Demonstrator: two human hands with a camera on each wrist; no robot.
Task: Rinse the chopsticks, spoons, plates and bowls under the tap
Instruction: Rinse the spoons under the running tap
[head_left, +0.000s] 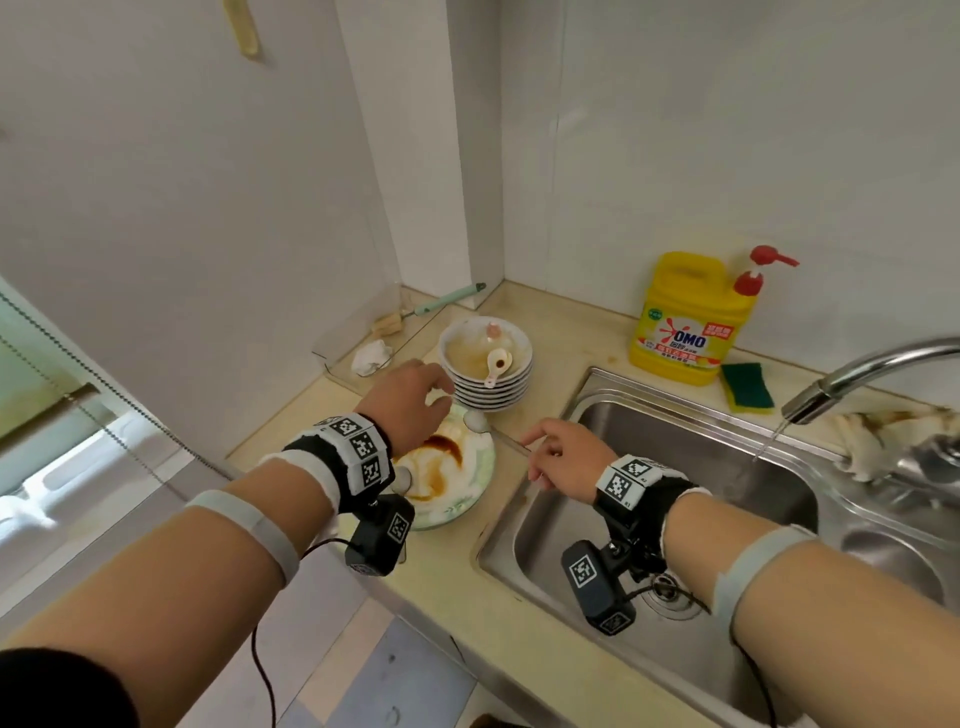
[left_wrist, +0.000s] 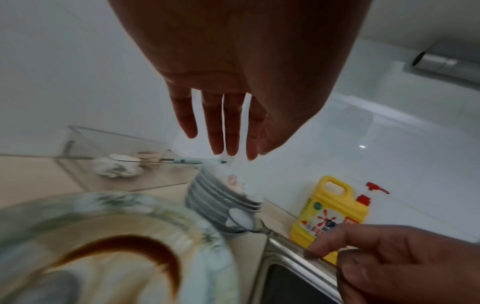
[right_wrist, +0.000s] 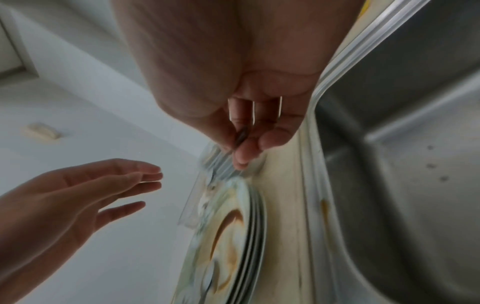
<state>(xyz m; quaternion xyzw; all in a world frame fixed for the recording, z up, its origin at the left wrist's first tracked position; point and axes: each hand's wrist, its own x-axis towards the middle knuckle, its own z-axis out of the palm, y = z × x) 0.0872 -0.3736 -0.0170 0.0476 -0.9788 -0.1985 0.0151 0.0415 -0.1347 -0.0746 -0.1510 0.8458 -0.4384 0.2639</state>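
Observation:
A stack of white bowls (head_left: 488, 382) stands on the counter, the top one dirty with a ceramic spoon (head_left: 496, 366) in it. In front lies a stack of plates (head_left: 467, 493) smeared with brown sauce, with another spoon (head_left: 402, 475) on it. My right hand (head_left: 543, 452) pinches the handle of a metal spoon (head_left: 480, 423) whose bowl sits at the plate's far rim; the right wrist view shows the pinched handle (right_wrist: 240, 136). My left hand (head_left: 415, 405) hovers open over the plates beside the bowls, fingers straight (left_wrist: 218, 127), holding nothing.
The steel sink (head_left: 675, 457) lies to the right, with a thin stream running from the tap (head_left: 852, 379). A yellow detergent bottle (head_left: 685, 322) and green sponge (head_left: 745, 387) stand behind it. A mint-handled brush (head_left: 441, 301) lies in the back corner.

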